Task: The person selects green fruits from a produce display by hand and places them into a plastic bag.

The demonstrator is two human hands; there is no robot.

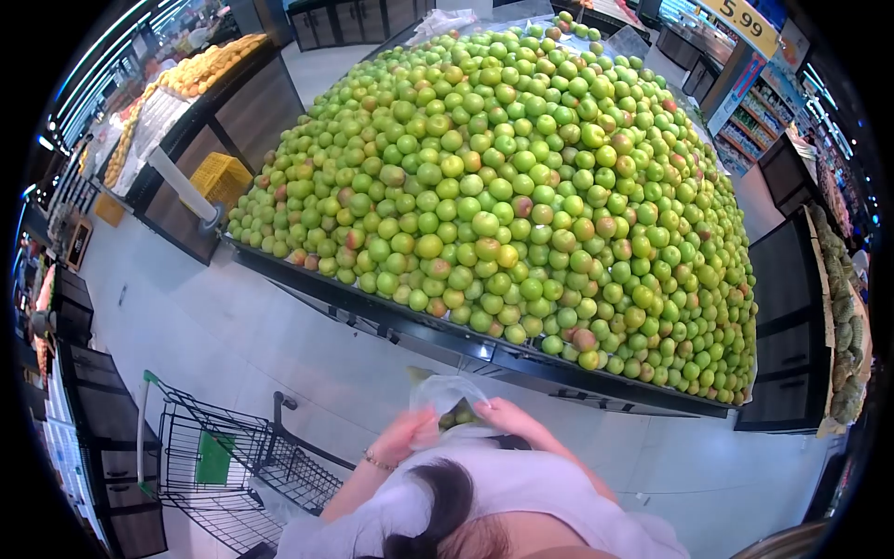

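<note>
A clear plastic bag [447, 389] hangs in front of my chest, its mouth held between both hands. Dark green round fruit [458, 415] shows inside it. My left hand [412, 436], with a bracelet at the wrist, is closed on the bag's left side. On the opposite side, my right hand [510, 417] grips the bag's rim. Beyond the hands rises a large heap of round green fruit [503, 205], some with a reddish blush; its exact kind I cannot tell. The heap lies on a black-edged display stand [503, 356].
A wire shopping cart [223, 456] with a green panel stands at my left. A yellow crate [222, 179] is beside a stand of orange-yellow fruit [209, 70]. At right, another dark stand [792, 317] bears greenish produce. A price sign [745, 19] hangs at upper right.
</note>
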